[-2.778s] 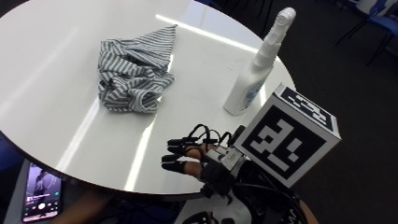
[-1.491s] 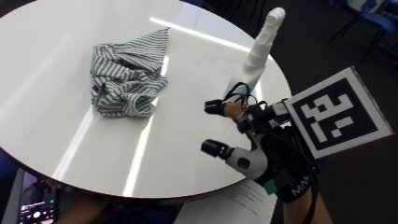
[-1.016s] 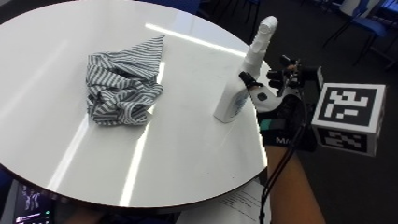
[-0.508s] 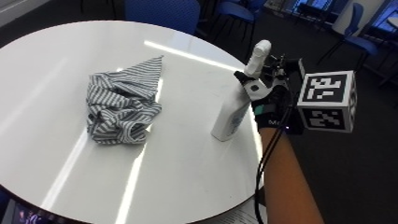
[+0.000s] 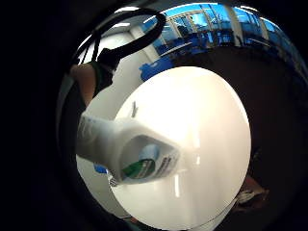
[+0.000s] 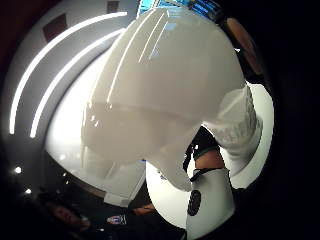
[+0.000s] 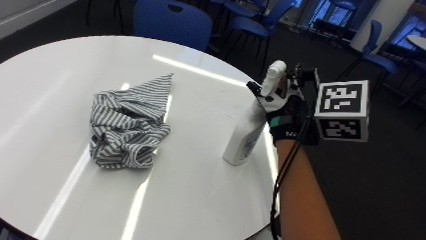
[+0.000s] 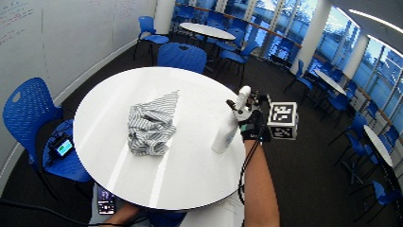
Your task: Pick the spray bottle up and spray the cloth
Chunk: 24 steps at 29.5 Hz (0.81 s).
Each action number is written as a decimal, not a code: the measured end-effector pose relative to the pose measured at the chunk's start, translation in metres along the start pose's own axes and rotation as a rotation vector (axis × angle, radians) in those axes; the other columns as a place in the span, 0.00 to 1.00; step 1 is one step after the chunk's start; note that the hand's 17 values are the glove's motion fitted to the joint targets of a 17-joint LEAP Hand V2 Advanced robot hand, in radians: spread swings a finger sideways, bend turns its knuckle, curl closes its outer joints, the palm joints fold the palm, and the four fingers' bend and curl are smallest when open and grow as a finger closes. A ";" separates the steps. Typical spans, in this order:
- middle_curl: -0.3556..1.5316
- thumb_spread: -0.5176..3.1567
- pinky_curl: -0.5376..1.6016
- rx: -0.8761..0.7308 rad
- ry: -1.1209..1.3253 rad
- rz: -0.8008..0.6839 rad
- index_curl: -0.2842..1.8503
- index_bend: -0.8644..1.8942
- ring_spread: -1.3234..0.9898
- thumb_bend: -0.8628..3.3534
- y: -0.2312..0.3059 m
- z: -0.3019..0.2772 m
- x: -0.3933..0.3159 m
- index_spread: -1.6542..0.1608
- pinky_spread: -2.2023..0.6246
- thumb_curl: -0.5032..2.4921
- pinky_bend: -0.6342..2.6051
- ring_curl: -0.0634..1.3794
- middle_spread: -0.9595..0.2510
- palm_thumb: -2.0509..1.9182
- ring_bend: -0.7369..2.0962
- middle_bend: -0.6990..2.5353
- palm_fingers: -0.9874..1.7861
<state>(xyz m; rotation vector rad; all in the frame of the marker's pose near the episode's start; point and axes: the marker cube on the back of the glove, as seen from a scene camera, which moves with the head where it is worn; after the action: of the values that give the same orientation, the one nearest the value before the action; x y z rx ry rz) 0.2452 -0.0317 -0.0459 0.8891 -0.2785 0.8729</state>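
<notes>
One round white table carrying everything, with the striped cloth crumpled near its middle and the white spray bottle upright near the edge, well apart from the cloth. Right hand up against the bottle's neck and head from the far side, gloved; whether fingers wrap the neck cannot be told from the outside views, being hidden behind the bottle. Judged as the pick-up step: bottle base apparently on the table, not yet lifted. Next called for, by that reading: closing round the neck with a finger on the trigger, lifting, turning the nozzle toward the cloth, carrying closer before squeezing.

Seen only in the thumb side palm view: bottle's white head filling the frame, so very close to the palm. Seen only in the little finger side palm view: bottle's lower body with its label, bare tabletop beyond. Cloth absent from both palm views, plain only from outside.
</notes>
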 end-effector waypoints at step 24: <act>0.45 0.34 0.41 -0.054 -0.323 0.006 0.32 0.42 0.49 0.20 -0.012 0.006 -0.007 0.76 0.70 0.33 0.29 0.34 0.62 0.75 0.45 0.38 0.87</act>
<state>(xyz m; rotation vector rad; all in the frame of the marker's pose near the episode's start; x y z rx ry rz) 0.2511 -0.0442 -0.0526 0.9786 -0.5824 0.7214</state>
